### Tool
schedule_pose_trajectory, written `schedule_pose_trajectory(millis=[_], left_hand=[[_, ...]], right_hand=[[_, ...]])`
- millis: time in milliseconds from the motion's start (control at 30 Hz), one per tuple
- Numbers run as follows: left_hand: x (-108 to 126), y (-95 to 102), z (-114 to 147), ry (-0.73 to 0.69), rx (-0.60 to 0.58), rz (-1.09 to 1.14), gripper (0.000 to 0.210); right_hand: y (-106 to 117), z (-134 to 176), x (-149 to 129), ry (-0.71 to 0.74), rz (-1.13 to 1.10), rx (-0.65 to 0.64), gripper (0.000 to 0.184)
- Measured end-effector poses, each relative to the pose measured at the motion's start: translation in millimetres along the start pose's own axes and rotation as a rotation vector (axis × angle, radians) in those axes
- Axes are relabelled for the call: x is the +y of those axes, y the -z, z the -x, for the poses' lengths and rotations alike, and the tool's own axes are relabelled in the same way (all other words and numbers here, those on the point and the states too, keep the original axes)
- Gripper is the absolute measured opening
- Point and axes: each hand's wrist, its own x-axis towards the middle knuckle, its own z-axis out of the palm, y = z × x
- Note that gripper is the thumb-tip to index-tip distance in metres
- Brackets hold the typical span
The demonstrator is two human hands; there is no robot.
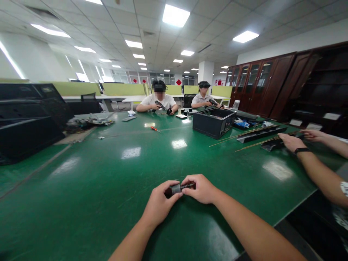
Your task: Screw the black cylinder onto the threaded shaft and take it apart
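Note:
A short grey metal cylinder with a thinner, dark, ridged shaft (176, 189) lies level between my two hands, just above or on the green tabletop (108, 203). My left hand (160, 203) is closed around the thick cylinder end, thumb below and fingers on top. The shaft end is pinched by my right hand (200, 189), whose thumb and forefinger meet near the cylinder. My fingers cover parts of both ends, so the exact kind of part cannot be made out.
An orange screwdriver (154, 129) lies farther off. Beyond it stands a black computer case (206, 125). At right, another person's hands (292, 142) are by long metal channels (258, 135) and thin rods. Two people sit across the table. Dark equipment (29, 119) stands left.

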Motion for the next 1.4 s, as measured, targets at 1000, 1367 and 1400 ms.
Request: schedule_pose_trajectory(millis=[1000,1367,1400], left_hand=[[-2.2,-0.1,1.4,-0.01,0.043,-0.02,0.031],[-0.1,1.1,1.2,-0.04,0.066,-0.032,0.033],[-0.1,1.3,1.2,-0.045,0.069,-0.035,0.033]], right_hand=[[4.5,1.8,-1.6,0.01,0.021,0.001,0.01],[8.1,2.4,-3.5,-0.031,0.016,0.003,0.009],[8.2,2.4,-3.7,-0.035,0.013,0.002,0.009]])
